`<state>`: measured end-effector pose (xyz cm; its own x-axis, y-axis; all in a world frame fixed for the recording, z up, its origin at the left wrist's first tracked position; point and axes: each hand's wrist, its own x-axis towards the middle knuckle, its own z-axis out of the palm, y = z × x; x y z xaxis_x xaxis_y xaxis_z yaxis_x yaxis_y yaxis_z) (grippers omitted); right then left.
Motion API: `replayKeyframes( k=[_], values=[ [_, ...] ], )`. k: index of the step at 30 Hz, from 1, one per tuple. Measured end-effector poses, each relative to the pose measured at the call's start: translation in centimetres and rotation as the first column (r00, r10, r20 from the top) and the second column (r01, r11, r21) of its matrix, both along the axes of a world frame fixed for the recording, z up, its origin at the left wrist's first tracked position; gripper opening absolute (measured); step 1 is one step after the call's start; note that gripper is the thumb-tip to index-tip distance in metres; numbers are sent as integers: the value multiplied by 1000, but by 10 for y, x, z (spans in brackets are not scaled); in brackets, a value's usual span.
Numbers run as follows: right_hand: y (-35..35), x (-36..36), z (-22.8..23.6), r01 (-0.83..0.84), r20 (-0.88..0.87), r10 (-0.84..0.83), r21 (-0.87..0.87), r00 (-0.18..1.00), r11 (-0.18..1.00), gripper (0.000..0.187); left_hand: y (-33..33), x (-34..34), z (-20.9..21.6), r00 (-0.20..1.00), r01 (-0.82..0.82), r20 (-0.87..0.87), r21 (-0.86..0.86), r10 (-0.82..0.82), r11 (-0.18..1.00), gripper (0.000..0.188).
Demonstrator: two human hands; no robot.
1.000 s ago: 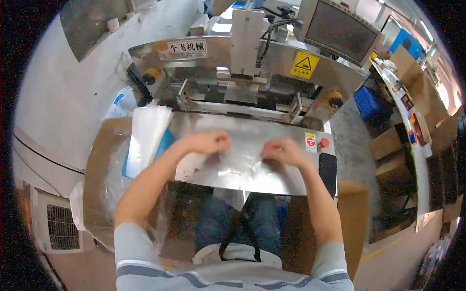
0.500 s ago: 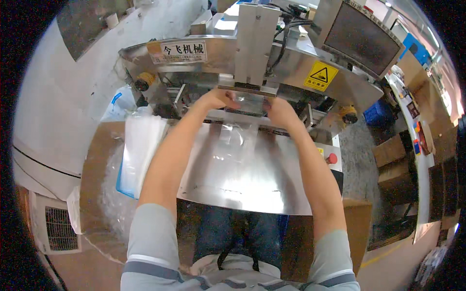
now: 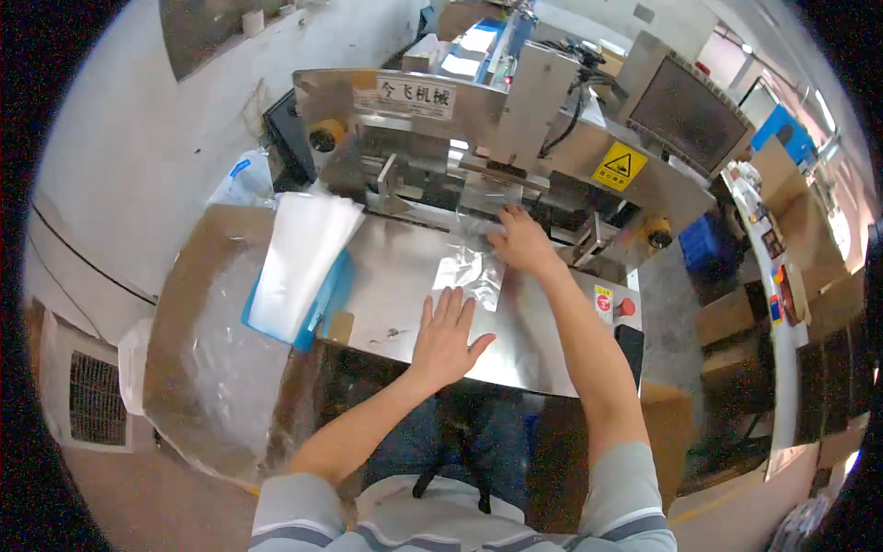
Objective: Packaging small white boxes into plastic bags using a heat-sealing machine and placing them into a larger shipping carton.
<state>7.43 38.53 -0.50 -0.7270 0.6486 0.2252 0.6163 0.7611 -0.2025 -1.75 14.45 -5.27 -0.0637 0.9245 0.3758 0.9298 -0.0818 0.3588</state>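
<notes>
A clear, shiny plastic bag (image 3: pixel 471 274) lies on the steel worktop (image 3: pixel 386 276), its far part reaching toward the machine's horizontal bar (image 3: pixel 503 172). My left hand (image 3: pixel 444 339) is open, fingers spread, palm down, with its fingertips at the bag's near edge. At the far part of the bag, just in front of the bar, my right hand (image 3: pixel 524 239) rests with thumb and fingers apart. Its fingertips touch or nearly touch the film; exact contact is hard to make out.
Left of the worktop, a stack of white translucent bags (image 3: pixel 303 262) lies on a blue tray (image 3: pixel 336 285). Beside it stands a cardboard box (image 3: pixel 175 322) lined with clear plastic. A red button (image 3: pixel 626 307) sits at the worktop's right, and a screen (image 3: pixel 685 115) stands behind it.
My left hand has come back from the bar toward me and spread over the worktop's near part. My right hand has drawn back slightly from the bar. The view has shifted.
</notes>
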Motion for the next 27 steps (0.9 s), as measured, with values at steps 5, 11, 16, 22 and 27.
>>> replayKeyframes(
  k=[5,11,16,22,27],
  values=[
    [0,-3,-4,13,14,-14,31,1000,999,56,-6,-1,-3,999,-2,36,68,-1,998,67],
    [4,-3,5,4,27,-5,28,1000,1000,47,-8,1,-6,1000,-22,18,112,20,993,64],
    [6,-8,27,31,2,-31,82,1000,996,39,-9,2,-8,999,-36,41,113,31,993,63],
    [16,-8,35,47,46,-49,25,998,999,36,-7,0,1,992,-86,103,143,71,986,72],
    [27,-11,32,71,105,-74,29,992,997,38,-6,-1,4,977,-145,181,172,113,974,77]
  ],
)
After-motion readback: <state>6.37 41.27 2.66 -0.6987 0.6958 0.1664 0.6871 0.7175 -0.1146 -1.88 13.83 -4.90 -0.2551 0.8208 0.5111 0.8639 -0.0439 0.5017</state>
